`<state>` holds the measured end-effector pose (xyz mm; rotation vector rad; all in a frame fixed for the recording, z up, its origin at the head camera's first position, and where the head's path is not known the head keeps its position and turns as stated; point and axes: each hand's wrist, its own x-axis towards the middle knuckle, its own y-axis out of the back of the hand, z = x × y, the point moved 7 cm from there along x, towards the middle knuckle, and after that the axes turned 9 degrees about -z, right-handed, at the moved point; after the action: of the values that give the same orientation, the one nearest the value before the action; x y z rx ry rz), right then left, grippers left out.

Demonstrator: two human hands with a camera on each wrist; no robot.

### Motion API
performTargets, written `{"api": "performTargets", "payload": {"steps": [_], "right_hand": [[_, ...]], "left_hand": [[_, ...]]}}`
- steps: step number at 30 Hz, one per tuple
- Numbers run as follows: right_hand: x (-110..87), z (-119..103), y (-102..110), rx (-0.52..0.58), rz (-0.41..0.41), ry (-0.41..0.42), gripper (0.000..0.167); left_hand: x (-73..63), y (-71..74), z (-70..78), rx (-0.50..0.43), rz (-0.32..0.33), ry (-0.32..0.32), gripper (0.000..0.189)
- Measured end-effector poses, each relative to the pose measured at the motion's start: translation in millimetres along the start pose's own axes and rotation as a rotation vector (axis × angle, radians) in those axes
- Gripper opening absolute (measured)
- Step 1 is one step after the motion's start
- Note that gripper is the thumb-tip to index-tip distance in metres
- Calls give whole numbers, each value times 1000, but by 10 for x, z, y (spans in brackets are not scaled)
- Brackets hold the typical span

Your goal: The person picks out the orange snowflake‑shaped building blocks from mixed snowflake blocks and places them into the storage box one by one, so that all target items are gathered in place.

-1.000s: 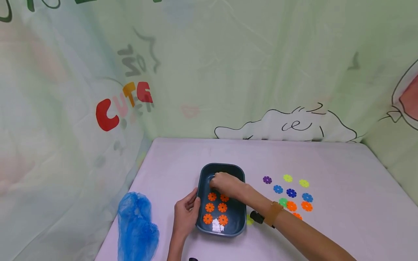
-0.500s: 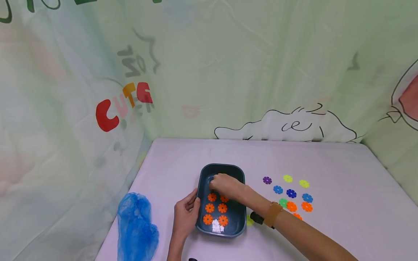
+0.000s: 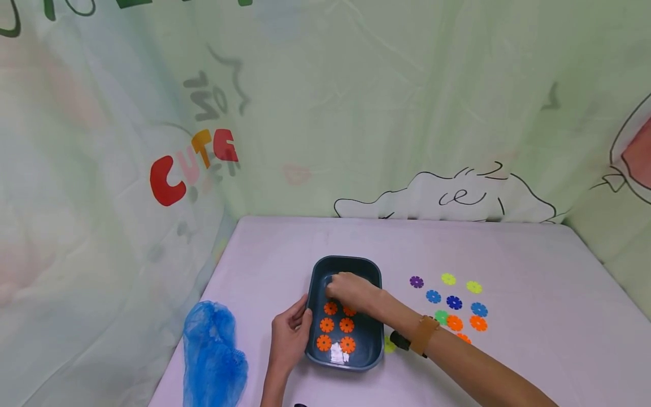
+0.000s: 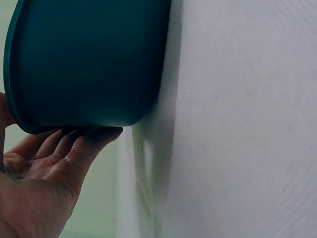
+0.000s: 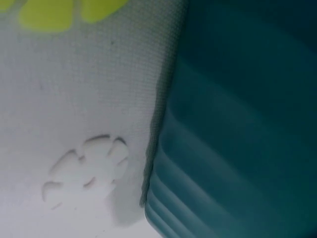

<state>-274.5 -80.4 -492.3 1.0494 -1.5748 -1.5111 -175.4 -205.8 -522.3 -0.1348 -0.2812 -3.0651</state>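
Tray (image 3: pixel 367 333) on table (image 3: pixel 549 316), left of loose discs (image 3: pixel 454 302). Left hand (image 3: pixel 291 336) pinches its left rim. Right hand (image 3: pixel 352 290) is inside, fingertips hidden; can't tell if it's gripping anything. Orange discs (image 3: pixel 347 325) in tray's near half.

This looks like a curtained-off tabletop booth; whether in a home or studio is unclear. Pale green printed cloth (image 3: pixel 356 113) fills the upper frame, colourful lettering (image 3: pixel 203 152) left of centre, above a pale-covered table (image 3: pixel 285 240).
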Motion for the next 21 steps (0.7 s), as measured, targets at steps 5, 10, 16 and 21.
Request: {"api": "performTargets", "payload": {"steps": [5,10,16,21], "right_hand": [[-9,1,0,7,-1,1,13],[-9,6,0,17,-7,-3,14],[-23,14,27,46,7,-1,11],[-27,6,36,60,8,4,10]], "left_hand": [[4,-2,-4,-2,0,6,41],[7,0,2,-4,-1,1,41],[11,-8,4,-3,-6,-6,41],[6,1,0,-3,-6,-3,41]]}}
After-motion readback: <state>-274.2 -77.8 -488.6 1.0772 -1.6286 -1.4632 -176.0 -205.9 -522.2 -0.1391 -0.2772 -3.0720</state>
